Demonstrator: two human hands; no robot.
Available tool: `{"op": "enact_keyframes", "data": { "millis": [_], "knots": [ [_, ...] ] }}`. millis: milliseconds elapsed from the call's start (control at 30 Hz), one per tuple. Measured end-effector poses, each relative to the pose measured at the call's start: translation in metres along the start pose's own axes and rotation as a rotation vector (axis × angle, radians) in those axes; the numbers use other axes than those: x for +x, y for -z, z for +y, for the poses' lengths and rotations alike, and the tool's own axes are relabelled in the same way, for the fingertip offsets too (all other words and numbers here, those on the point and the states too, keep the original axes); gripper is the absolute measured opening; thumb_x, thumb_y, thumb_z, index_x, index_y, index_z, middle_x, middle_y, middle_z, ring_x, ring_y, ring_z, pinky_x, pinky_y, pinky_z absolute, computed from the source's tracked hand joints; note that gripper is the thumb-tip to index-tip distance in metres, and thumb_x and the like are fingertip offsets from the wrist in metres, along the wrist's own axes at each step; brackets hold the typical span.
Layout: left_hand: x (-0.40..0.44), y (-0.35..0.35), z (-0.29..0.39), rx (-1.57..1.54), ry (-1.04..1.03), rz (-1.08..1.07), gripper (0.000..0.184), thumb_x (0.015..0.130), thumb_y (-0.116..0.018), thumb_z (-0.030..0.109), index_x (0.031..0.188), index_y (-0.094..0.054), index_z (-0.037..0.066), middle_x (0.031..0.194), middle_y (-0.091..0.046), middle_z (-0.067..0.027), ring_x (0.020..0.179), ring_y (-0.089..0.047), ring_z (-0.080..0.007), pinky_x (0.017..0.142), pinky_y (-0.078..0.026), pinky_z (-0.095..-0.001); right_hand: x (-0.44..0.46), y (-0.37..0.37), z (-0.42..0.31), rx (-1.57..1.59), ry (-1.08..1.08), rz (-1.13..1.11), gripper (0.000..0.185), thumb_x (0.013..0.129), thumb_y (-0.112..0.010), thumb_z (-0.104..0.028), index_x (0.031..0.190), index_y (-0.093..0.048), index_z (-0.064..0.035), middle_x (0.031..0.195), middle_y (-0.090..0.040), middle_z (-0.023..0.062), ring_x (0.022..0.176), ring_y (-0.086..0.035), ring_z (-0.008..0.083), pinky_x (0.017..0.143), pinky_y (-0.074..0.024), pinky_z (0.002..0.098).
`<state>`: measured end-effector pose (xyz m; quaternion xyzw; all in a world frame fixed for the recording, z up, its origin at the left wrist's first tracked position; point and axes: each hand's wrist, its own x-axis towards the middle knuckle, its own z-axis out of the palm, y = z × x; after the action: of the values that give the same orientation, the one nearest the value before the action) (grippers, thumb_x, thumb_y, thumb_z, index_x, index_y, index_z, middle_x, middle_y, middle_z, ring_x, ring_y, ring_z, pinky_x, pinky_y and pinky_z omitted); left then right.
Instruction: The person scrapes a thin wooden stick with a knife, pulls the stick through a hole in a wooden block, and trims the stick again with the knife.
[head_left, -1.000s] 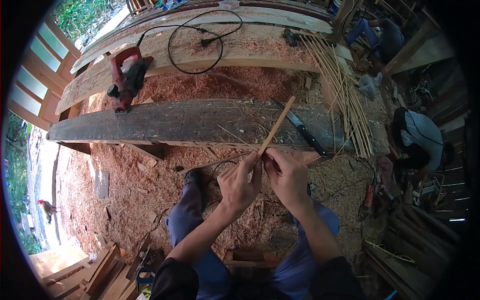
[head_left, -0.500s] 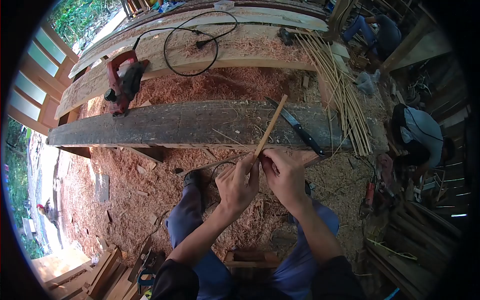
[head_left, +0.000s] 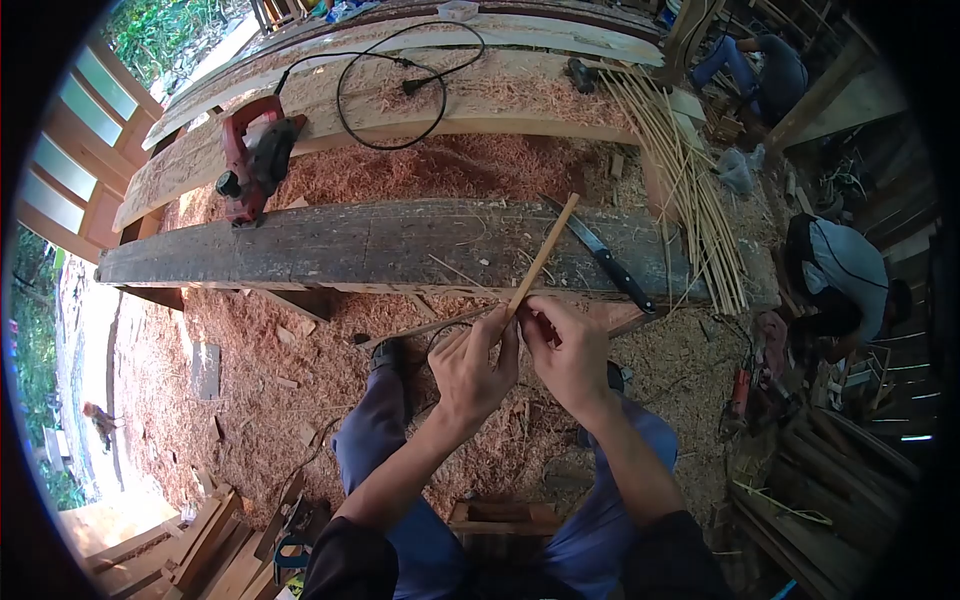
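Note:
A flat strip of light wood or bamboo (head_left: pixel 545 250) slants up and away from my hands. My left hand (head_left: pixel 474 365) is closed on its lower end. Right beside it, my right hand (head_left: pixel 566 352) is pinched at the same end; whatever lies between its fingertips is hidden. Beyond them runs a dark weathered plank (head_left: pixel 400 240). On it, to the right of the strip, lies a knife (head_left: pixel 605 258) with a black handle pointing toward me. A bundle of thin strips (head_left: pixel 690 190) rests across the plank's right part.
A red electric planer (head_left: pixel 255 160) sits at the left of the plank, its black cable (head_left: pixel 440 100) looped over a pale board (head_left: pixel 520 90). Wood shavings cover the floor. One person (head_left: pixel 840 275) crouches at the right, another person (head_left: pixel 770 75) farther back. A bird stands at far left.
The strip's upper end has shifted slightly left since a second ago, and both hands have moved a little left with it. They keep their closed hold. The bird has moved slightly.

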<state>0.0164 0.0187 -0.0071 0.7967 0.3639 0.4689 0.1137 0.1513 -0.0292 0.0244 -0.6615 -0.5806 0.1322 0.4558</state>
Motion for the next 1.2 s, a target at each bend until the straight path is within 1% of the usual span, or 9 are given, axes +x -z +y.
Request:
{"op": "enact_keyframes", "data": {
  "millis": [400,467,533,700,733,800,1033,1100,1200],
  "knots": [
    [0.012,0.021,-0.046,0.071,0.146,0.138,0.016,0.089,-0.075,0.003,0.104,-0.068,0.003,0.069,-0.066,-0.0036,0.055,-0.063,-0.0086,0.049,-0.048,-0.0279,-0.006,0.025,0.001,-0.045,-0.006,-0.066,0.009,0.094,-0.072,-0.015,0.098,-0.071,-0.0071,0.082,-0.073,0.0080,0.066,-0.071,0.0196,0.056,-0.0538,0.0320],
    [0.010,0.023,-0.051,-0.141,0.418,0.113,0.015,0.094,-0.071,0.006,0.107,-0.067,-0.001,0.070,-0.066,-0.0048,0.059,-0.060,-0.0045,0.051,-0.047,-0.0251,-0.007,0.038,0.008,-0.062,0.028,-0.062,0.009,0.094,-0.072,-0.016,0.097,-0.072,-0.0071,0.081,-0.073,0.0074,0.064,-0.071,0.0173,0.055,-0.0532,0.0308],
    [0.012,0.024,-0.053,-0.181,0.441,0.124,0.017,0.097,-0.071,0.010,0.109,-0.067,-0.001,0.068,-0.063,-0.0036,0.062,-0.057,-0.0026,0.051,-0.046,-0.0226,-0.007,0.055,0.015,-0.075,-0.014,-0.049,0.009,0.095,-0.072,-0.015,0.097,-0.073,-0.0064,0.080,-0.073,0.0066,0.063,-0.068,0.0128,0.054,-0.0514,0.0268],
    [0.018,0.016,-0.050,-0.401,0.676,0.110,0.019,0.097,-0.072,0.016,0.106,-0.069,0.000,0.073,-0.064,-0.0061,0.067,-0.062,-0.0106,0.059,-0.049,-0.0290,0.001,0.065,0.029,-0.046,-0.115,0.121,0.009,0.095,-0.072,-0.011,0.097,-0.070,-0.0023,0.075,-0.067,0.0025,0.056,-0.050,0.0065,0.051,-0.0381,0.0258],
    [0.020,0.017,-0.050,-0.404,0.674,0.106,0.019,0.097,-0.072,0.016,0.106,-0.069,0.000,0.073,-0.064,-0.0061,0.067,-0.062,-0.0106,0.059,-0.049,-0.0290,0.001,0.061,0.029,-0.048,-0.117,0.125,0.009,0.095,-0.072,-0.011,0.097,-0.070,-0.0023,0.075,-0.067,0.0025,0.056,-0.050,0.0065,0.051,-0.0381,0.0258],
    [0.025,0.023,-0.052,0.198,0.444,-0.032,0.026,0.098,-0.070,0.025,0.111,-0.068,0.002,0.083,-0.068,-0.0092,0.078,-0.064,-0.0208,0.073,-0.051,-0.0357,0.002,0.052,0.029,0.072,-0.032,0.156,0.008,0.095,-0.071,-0.009,0.097,-0.070,-0.0020,0.077,-0.064,0.0027,0.054,-0.046,0.0061,0.050,-0.0359,0.0259],
    [0.026,0.028,-0.056,0.098,0.556,-0.010,0.028,0.095,-0.072,0.029,0.112,-0.068,0.007,0.094,-0.065,-0.0093,0.098,-0.058,-0.0286,0.091,-0.044,-0.0408,-0.007,0.023,0.008,0.419,-0.014,0.105,0.011,0.097,-0.071,-0.012,0.097,-0.068,-0.0019,0.092,-0.062,0.0023,0.072,-0.055,0.0064,0.061,-0.0451,0.0247],
    [0.023,0.029,-0.056,0.493,0.276,0.085,0.027,0.094,-0.071,0.025,0.115,-0.066,0.007,0.101,-0.064,-0.0098,0.097,-0.057,-0.0306,0.090,-0.042,-0.0436,-0.011,0.021,0.002,0.559,-0.096,0.044,0.015,0.099,-0.070,-0.016,0.099,-0.068,-0.0008,0.100,-0.062,0.0037,0.084,-0.059,0.0079,0.074,-0.0494,0.0250],
    [0.021,0.034,-0.043,0.467,0.200,0.185,0.028,0.093,-0.072,0.019,0.118,-0.065,0.008,0.113,-0.063,-0.0102,0.104,-0.055,-0.0317,0.095,-0.040,-0.0449,-0.017,0.012,0.002,0.754,-0.193,0.011,0.017,0.099,-0.070,-0.017,0.101,-0.069,-0.0005,0.100,-0.063,0.0026,0.085,-0.061,0.0076,0.075,-0.0500,0.0247]
  ]
}}
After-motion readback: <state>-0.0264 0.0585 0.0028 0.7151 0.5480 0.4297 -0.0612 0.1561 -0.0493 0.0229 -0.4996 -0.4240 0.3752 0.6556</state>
